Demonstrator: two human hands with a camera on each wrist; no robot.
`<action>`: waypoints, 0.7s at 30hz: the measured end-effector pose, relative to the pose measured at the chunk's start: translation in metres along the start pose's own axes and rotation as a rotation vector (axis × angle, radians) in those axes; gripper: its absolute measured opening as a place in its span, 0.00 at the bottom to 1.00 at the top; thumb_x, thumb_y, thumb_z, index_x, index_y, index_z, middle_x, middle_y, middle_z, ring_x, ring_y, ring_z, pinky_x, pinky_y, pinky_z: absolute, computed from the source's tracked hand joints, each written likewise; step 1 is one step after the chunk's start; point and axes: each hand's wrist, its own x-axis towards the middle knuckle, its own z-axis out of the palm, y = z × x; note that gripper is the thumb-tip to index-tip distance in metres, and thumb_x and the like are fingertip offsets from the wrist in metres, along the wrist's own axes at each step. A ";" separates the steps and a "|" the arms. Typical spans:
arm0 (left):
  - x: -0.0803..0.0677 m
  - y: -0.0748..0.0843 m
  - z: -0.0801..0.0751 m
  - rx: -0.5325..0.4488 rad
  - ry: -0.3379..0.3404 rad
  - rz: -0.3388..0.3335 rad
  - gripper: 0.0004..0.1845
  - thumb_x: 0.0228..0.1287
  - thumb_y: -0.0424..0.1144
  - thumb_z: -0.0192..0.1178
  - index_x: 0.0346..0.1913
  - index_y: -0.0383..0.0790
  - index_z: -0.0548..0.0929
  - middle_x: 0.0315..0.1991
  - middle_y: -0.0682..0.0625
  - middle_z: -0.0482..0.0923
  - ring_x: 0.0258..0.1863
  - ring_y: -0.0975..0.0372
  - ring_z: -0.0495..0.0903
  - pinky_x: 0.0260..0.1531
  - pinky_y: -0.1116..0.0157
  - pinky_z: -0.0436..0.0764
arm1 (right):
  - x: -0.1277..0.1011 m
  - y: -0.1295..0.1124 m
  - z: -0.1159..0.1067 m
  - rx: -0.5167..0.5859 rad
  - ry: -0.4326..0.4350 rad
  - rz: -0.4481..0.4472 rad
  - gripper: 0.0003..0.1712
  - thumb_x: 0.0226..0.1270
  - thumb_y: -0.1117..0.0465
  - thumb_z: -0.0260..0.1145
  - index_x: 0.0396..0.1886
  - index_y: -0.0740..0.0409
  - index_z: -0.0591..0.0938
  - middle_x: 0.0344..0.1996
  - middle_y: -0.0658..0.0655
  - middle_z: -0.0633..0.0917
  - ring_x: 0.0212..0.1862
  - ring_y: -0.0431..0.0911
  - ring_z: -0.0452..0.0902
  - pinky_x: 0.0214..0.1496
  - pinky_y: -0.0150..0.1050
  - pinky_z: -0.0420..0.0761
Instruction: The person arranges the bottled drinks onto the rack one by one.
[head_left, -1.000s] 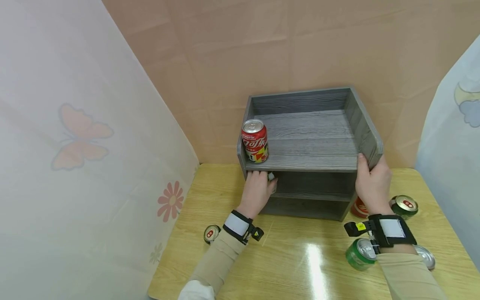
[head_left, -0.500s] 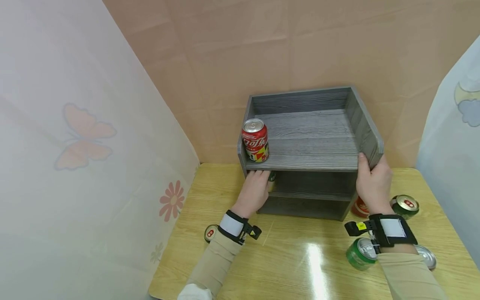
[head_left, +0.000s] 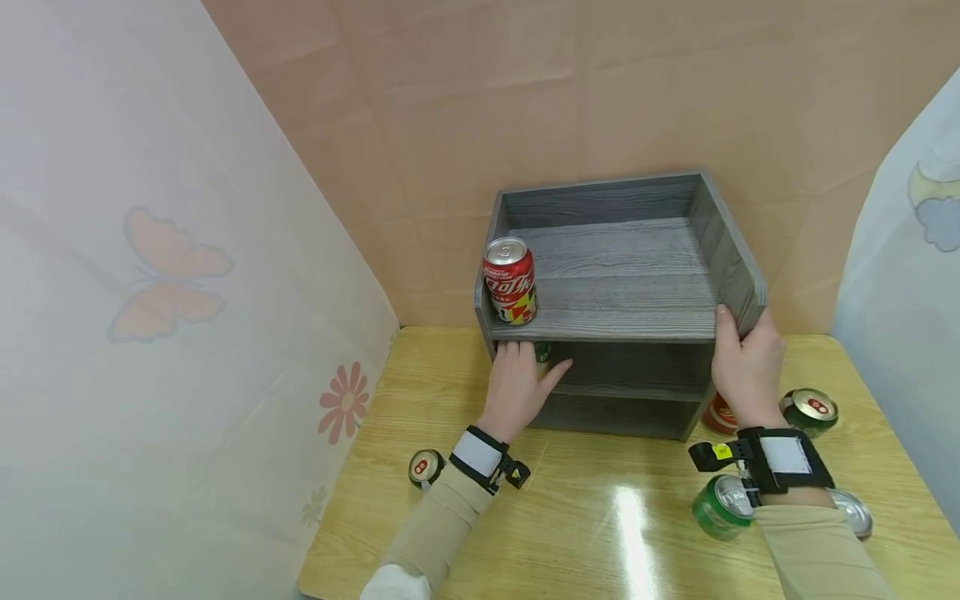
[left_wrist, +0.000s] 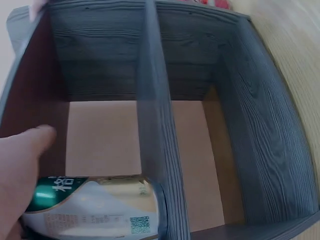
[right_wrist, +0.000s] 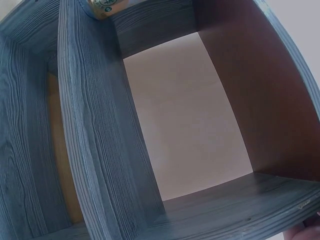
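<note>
- Left hand (head_left: 519, 385), fingers loosening apart, touches a green-and-gold drink can (left_wrist: 95, 207) in the grey wooden shelf unit (head_left: 630, 312).
- Right hand (head_left: 746, 367), at 3 o'clock, clamps the shelf's side.

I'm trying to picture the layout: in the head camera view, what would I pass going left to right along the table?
Small can lying by the left wrist → left hand → grey wooden shelf → right hand → green can with red tab

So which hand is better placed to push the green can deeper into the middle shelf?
Probably the left hand: it is already at the green can in the shelf's left end, while the right hand grips the rack's right side.
</note>
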 end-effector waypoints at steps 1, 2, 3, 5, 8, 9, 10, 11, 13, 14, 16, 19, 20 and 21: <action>0.001 0.000 0.002 0.006 0.014 -0.013 0.29 0.67 0.63 0.62 0.31 0.36 0.77 0.28 0.47 0.72 0.32 0.54 0.76 0.35 0.61 0.75 | 0.000 0.000 0.000 0.002 -0.001 0.001 0.27 0.80 0.52 0.53 0.66 0.68 0.71 0.60 0.68 0.79 0.61 0.62 0.73 0.65 0.60 0.68; 0.003 0.001 0.003 0.023 0.028 -0.019 0.30 0.66 0.64 0.63 0.25 0.38 0.75 0.25 0.48 0.71 0.29 0.54 0.76 0.32 0.62 0.75 | 0.000 0.000 0.000 0.004 -0.001 0.003 0.27 0.80 0.52 0.53 0.66 0.68 0.71 0.60 0.68 0.79 0.61 0.61 0.73 0.65 0.59 0.68; 0.004 0.001 0.005 0.045 0.043 -0.021 0.30 0.65 0.64 0.64 0.24 0.39 0.76 0.24 0.48 0.72 0.28 0.54 0.76 0.31 0.61 0.76 | 0.000 0.000 0.000 0.006 0.000 0.004 0.27 0.80 0.52 0.53 0.66 0.68 0.72 0.60 0.68 0.79 0.61 0.61 0.73 0.65 0.59 0.68; 0.006 0.002 0.006 0.100 0.060 -0.020 0.27 0.65 0.61 0.66 0.29 0.38 0.81 0.27 0.47 0.77 0.30 0.54 0.79 0.32 0.61 0.78 | 0.000 0.000 0.001 0.006 0.004 0.000 0.27 0.80 0.52 0.53 0.65 0.68 0.72 0.59 0.67 0.79 0.60 0.60 0.73 0.64 0.58 0.68; 0.006 0.001 0.007 0.187 0.080 -0.004 0.23 0.66 0.55 0.69 0.47 0.36 0.84 0.39 0.45 0.82 0.39 0.52 0.82 0.41 0.59 0.80 | 0.000 0.000 0.001 0.005 0.007 -0.008 0.27 0.80 0.51 0.54 0.64 0.69 0.73 0.58 0.67 0.80 0.60 0.60 0.74 0.63 0.57 0.69; 0.007 0.001 0.007 0.209 0.078 0.003 0.24 0.66 0.53 0.69 0.53 0.36 0.83 0.43 0.45 0.83 0.43 0.53 0.82 0.44 0.59 0.79 | 0.000 0.000 0.002 0.006 0.007 -0.007 0.27 0.80 0.51 0.54 0.64 0.68 0.73 0.58 0.67 0.80 0.60 0.60 0.74 0.63 0.57 0.69; 0.007 0.001 0.006 0.232 0.070 0.010 0.24 0.67 0.52 0.69 0.54 0.36 0.82 0.45 0.45 0.83 0.44 0.54 0.82 0.46 0.59 0.78 | 0.000 0.000 0.002 0.007 0.006 -0.008 0.27 0.80 0.51 0.54 0.64 0.68 0.73 0.58 0.67 0.80 0.60 0.60 0.74 0.63 0.57 0.69; 0.007 0.001 0.005 0.247 0.064 0.015 0.23 0.67 0.51 0.69 0.55 0.37 0.82 0.46 0.45 0.83 0.46 0.54 0.82 0.47 0.59 0.77 | 0.000 -0.001 0.002 0.006 0.007 -0.010 0.27 0.80 0.51 0.54 0.64 0.68 0.73 0.58 0.67 0.80 0.59 0.60 0.74 0.63 0.57 0.69; 0.007 0.002 0.003 0.285 0.051 0.037 0.22 0.68 0.50 0.68 0.53 0.37 0.83 0.44 0.47 0.84 0.45 0.56 0.82 0.48 0.60 0.76 | 0.000 0.000 0.002 0.004 0.008 -0.009 0.27 0.80 0.51 0.54 0.64 0.68 0.73 0.58 0.67 0.80 0.59 0.60 0.74 0.63 0.57 0.69; 0.006 0.002 0.002 0.304 0.044 0.050 0.21 0.68 0.50 0.68 0.54 0.37 0.82 0.44 0.47 0.84 0.45 0.56 0.82 0.49 0.60 0.75 | 0.000 0.000 0.002 0.004 0.009 -0.008 0.26 0.80 0.51 0.54 0.64 0.68 0.73 0.58 0.67 0.80 0.59 0.60 0.74 0.62 0.57 0.69; 0.005 0.002 0.000 0.314 0.038 0.068 0.20 0.67 0.48 0.69 0.54 0.38 0.81 0.43 0.47 0.84 0.44 0.56 0.81 0.47 0.59 0.74 | 0.000 0.000 0.002 0.002 0.008 -0.007 0.26 0.80 0.51 0.53 0.64 0.68 0.73 0.58 0.67 0.80 0.59 0.60 0.74 0.62 0.57 0.69; 0.003 0.001 -0.002 0.306 0.033 0.103 0.20 0.66 0.43 0.69 0.55 0.37 0.78 0.42 0.46 0.83 0.43 0.54 0.80 0.46 0.58 0.75 | 0.001 0.000 0.002 0.002 0.002 0.001 0.26 0.80 0.51 0.53 0.64 0.68 0.73 0.58 0.66 0.80 0.60 0.59 0.73 0.63 0.56 0.68; 0.002 0.000 -0.002 0.300 0.029 0.111 0.21 0.65 0.42 0.70 0.56 0.37 0.78 0.43 0.46 0.83 0.44 0.53 0.79 0.46 0.58 0.75 | 0.001 0.000 0.001 0.001 0.000 0.005 0.26 0.80 0.51 0.53 0.65 0.68 0.73 0.58 0.66 0.80 0.60 0.59 0.73 0.64 0.56 0.68; 0.002 -0.001 -0.003 0.289 0.025 0.118 0.21 0.65 0.40 0.70 0.56 0.36 0.77 0.44 0.45 0.82 0.44 0.53 0.79 0.46 0.58 0.75 | 0.001 0.000 0.001 0.000 -0.002 0.007 0.26 0.80 0.51 0.53 0.65 0.67 0.72 0.58 0.66 0.79 0.60 0.59 0.73 0.64 0.56 0.68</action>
